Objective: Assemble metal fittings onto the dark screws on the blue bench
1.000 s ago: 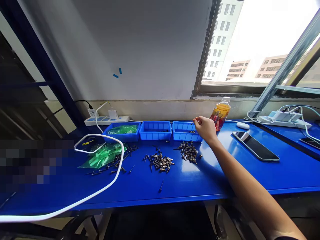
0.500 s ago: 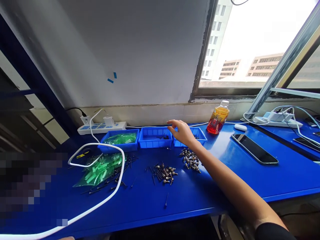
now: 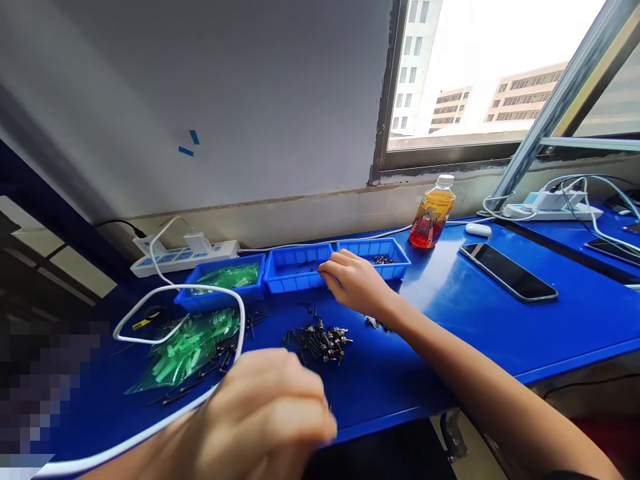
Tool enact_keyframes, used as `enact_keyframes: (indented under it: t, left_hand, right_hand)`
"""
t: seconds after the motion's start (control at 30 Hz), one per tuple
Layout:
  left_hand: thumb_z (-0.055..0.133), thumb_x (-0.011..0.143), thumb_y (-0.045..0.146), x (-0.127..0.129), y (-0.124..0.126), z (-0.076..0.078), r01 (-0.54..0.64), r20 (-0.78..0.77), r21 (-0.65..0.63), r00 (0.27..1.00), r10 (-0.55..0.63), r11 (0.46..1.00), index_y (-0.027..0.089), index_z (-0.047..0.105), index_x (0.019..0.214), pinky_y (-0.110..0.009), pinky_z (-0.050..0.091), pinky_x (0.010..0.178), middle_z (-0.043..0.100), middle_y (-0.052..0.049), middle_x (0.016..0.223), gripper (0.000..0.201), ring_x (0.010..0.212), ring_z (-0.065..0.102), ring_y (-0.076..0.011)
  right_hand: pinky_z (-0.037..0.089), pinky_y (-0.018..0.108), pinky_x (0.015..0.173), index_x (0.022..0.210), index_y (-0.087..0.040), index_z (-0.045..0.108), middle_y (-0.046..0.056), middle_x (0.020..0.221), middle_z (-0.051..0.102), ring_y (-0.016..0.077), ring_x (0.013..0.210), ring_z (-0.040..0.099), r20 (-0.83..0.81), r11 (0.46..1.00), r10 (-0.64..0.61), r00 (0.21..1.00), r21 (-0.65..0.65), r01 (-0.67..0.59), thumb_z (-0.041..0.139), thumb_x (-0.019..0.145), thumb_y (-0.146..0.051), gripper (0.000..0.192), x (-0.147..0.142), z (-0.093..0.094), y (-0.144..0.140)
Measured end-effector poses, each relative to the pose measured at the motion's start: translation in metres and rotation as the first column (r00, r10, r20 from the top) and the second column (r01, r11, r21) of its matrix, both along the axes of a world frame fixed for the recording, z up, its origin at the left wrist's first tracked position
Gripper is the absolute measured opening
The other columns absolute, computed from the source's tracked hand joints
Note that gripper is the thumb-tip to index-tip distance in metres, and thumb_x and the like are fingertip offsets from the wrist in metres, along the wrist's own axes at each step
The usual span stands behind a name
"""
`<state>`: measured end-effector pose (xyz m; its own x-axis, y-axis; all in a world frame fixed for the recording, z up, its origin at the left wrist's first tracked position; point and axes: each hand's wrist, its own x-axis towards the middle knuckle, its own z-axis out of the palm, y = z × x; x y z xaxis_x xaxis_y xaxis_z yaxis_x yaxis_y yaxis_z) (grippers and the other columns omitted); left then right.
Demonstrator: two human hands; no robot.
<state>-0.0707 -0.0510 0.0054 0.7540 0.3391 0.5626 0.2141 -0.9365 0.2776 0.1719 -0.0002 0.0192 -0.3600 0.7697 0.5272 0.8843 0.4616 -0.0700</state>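
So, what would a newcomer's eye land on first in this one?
A blurred left hand fills the near foreground, closed in a loose fist above the blue table. Behind it, the right hand reaches to the middle blue bin. A pile of dark screws lies just in front.

Three trays stand in a row at the back of the table (image 3: 500,333), near the wall: the left tray (image 3: 220,293), the middle tray (image 3: 295,270) and the right tray (image 3: 375,257). In front of the middle tray lies a pile of screws (image 3: 323,337). A bag (image 3: 187,347) lies in front of the left tray, under a cable (image 3: 200,293). Behind the left tray lies a power strip (image 3: 185,257). Right of the trays stands a bottle (image 3: 431,213), and further right lies a phone (image 3: 507,270). The right hand (image 3: 353,283) is over the near edge of the middle tray; the left hand (image 3: 260,420) is close to the camera, in front of the screws.
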Motion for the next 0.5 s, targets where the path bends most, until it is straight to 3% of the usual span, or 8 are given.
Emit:
enact_keyframes:
  t: [0.17,0.3,0.5]
  left_hand:
    - [0.042,0.086,0.024,0.059,0.039,0.004,-0.221,0.016,-0.198,0.973,0.229,0.955,0.020,0.060,0.086,-0.024,0.051,0.063,0.064,-0.001,0.078,0.018,0.067,0.059,-0.0129]
    - [0.040,0.084,0.019,0.063,0.060,-0.008,-0.271,-0.083,-0.162,0.962,0.261,0.949,0.019,0.060,0.089,-0.025,0.049,0.071,0.064,-0.002,0.083,0.021,0.074,0.060,-0.0139]
    - [0.046,0.079,0.014,0.064,0.086,-0.008,-0.246,-0.476,-0.029,0.856,0.202,0.969,0.021,0.061,0.098,-0.028,0.047,0.081,0.060,-0.005,0.101,0.026,0.094,0.058,-0.0191]
  right_hand:
    - [0.039,0.026,0.069,0.085,-0.015,0.063,0.008,0.085,0.063,0.0173,0.080,0.055,0.100,0.988,-0.052,0.994,-0.139,0.065,0.040,0.090,-0.019,0.024,-0.007,-0.001,-0.006]
    - [0.039,0.026,0.065,0.089,-0.015,0.061,0.009,0.088,0.064,0.0182,0.079,0.059,0.255,0.959,-0.045,0.966,-0.260,0.113,0.041,0.087,-0.014,0.020,-0.006,-0.013,-0.002]
    - [0.041,0.025,0.070,0.096,-0.014,0.059,0.009,0.090,0.063,0.0194,0.086,0.058,0.339,0.958,0.019,0.940,-0.275,0.080,0.044,0.080,-0.006,0.024,-0.007,-0.019,-0.006]
